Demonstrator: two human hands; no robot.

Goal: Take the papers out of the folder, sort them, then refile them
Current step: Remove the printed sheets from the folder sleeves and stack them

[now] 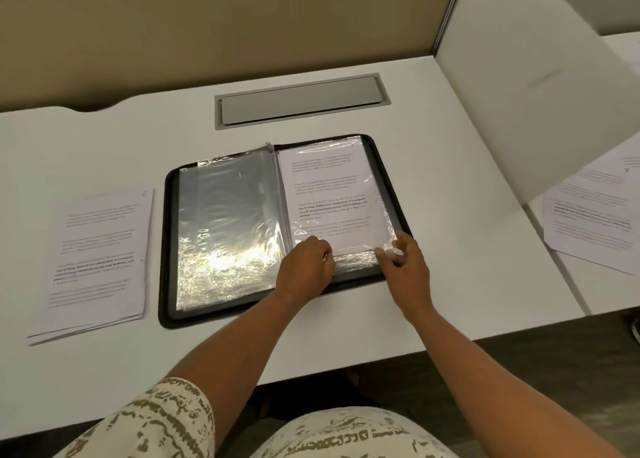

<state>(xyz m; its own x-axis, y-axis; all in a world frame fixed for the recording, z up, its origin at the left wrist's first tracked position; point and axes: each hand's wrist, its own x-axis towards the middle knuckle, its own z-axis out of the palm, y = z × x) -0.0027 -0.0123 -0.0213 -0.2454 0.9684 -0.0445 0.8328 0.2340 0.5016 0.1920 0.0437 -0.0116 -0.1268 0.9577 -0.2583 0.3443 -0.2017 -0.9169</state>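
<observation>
The black, rounded-corner display folder (287, 229) lies open on the white tabletop (450, 215), its spine running away from the person. A stack of printed white papers (93, 260) rests just left of it. On the left page, an empty clear plastic sleeve (228, 229) shines. The left hand (306, 265) presses curled fingers (317, 246) on the right sleeve's near edge; whether they pinch it I cannot tell. The printed sheet inside that sleeve (332, 194) lies beyond both hands, long axis pointing away. The right hand (405, 267), nearer the outer corner, pinches the plastic there.
</observation>
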